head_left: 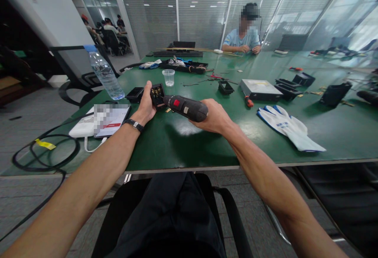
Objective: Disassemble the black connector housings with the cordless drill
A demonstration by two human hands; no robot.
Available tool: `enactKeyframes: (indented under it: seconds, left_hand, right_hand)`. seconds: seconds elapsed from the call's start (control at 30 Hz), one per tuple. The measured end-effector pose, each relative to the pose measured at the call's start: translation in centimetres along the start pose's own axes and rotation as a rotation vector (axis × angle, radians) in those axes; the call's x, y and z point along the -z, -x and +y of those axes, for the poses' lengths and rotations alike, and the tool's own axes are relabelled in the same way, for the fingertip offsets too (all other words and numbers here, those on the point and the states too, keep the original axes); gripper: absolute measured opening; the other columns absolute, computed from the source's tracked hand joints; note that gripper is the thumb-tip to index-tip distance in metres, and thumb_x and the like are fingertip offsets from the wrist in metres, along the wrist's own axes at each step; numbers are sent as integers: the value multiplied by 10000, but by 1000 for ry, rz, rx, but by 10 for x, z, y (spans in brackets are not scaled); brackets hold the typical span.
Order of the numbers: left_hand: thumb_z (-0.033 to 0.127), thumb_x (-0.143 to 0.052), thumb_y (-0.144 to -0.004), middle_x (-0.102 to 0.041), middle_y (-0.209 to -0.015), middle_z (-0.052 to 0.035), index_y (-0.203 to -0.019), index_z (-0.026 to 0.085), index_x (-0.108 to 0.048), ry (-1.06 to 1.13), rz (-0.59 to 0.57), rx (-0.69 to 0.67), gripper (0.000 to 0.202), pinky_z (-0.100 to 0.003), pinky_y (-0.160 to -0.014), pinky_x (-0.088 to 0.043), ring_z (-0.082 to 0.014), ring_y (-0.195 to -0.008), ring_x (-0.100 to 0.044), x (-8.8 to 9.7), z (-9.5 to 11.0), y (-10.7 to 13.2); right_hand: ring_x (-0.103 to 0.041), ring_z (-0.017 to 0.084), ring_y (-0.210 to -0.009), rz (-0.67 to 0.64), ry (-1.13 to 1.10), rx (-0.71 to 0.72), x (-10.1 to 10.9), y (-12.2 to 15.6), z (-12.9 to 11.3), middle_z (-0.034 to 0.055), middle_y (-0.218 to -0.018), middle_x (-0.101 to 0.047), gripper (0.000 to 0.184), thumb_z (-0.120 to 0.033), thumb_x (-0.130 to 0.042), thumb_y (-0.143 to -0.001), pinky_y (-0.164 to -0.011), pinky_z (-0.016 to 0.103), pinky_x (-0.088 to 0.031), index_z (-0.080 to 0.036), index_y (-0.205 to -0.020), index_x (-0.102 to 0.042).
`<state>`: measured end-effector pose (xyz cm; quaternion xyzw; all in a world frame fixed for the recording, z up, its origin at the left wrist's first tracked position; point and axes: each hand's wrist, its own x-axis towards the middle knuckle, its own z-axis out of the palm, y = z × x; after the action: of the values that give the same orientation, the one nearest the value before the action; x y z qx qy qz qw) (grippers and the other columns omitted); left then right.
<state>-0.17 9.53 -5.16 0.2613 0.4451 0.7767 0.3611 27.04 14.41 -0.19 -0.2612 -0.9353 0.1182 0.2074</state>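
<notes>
My left hand [145,105] grips a small black box-shaped part [157,94] with brass contacts inside, tilted up off the green table [183,144]. My right hand [215,115] is wrapped round a black electric screwdriver [185,107] with a red switch. The tool lies nearly level and its tip points left into the open face of the part. A dark watch sits on my left wrist.
A water bottle [104,73], a phone [110,119] on a white power bank and black cables lie at left. A plastic cup [169,77], black trays, a flat grey unit [260,89] and white gloves [291,126] lie beyond. Another person [244,34] sits at the far end.
</notes>
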Motion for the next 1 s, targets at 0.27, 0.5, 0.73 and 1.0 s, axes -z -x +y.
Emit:
enactKeyframes:
  seconds: [0.27,0.5,0.73,1.0]
  left_hand:
    - [726,-517,-863,-733,-851,-89,-1018,177,-649,6,-5,-8,586,-354,-732,-614,-250,-856,-729,6,-3,-5]
    - [725,-502,-873,-732,-855,-92,-1028,176,-652,-15,19,2,590,-359,-724,-615,-254,-861,-727,1,1,0]
    - [736,-484,-874,-732,-846,-91,-1050,174,-651,-12,-3,11,612,-356,-708,-616,-249,-838,-727,3,-1,-2]
    - [729,-499,-868,-735,-859,-98,-1013,180,-653,-31,1,-8,589,-375,-741,-618,-261,-879,-727,5,-2,-4]
  right_hand:
    - [-663,214,-670,-22,0,5,0,-1,0,67,-728,-695,205,-414,-686,-737,-539,275,-369,-210,-757,-676]
    - [-651,208,-651,1,2,36,-2,-1,2,65,-716,-689,193,-403,-686,-726,-530,277,-352,-211,-740,-674]
    - [-652,202,-657,-6,-12,33,0,-1,1,64,-728,-698,183,-390,-688,-727,-535,271,-353,-208,-753,-680]
    - [-653,209,-646,-3,-11,16,-1,0,1,61,-720,-693,183,-393,-695,-723,-520,279,-349,-214,-754,-676]
